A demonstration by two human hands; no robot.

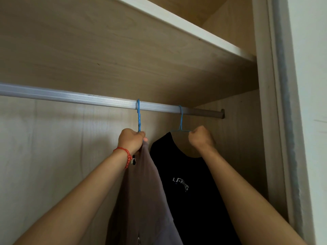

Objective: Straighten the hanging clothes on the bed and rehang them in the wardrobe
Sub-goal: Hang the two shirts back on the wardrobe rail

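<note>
A silver rail (70, 97) runs across the wardrobe. Two blue hangers hook over it. The left blue hanger (138, 115) carries a grey-brown shirt (141, 191); my left hand (131, 141), with a red bracelet on the wrist, grips the hanger's neck and the top of that shirt. To its right, the second blue hanger (180, 121) holds a black shirt (191, 191) with white lettering. My right hand (201, 138) grips the right end of that hanger at the shirt's shoulder.
A wooden shelf (123, 50) sits just above the rail. The wardrobe's right side panel (265, 121) stands close to the black shirt, where the rail ends in a bracket (222, 114). The rail left of my hands carries nothing in view.
</note>
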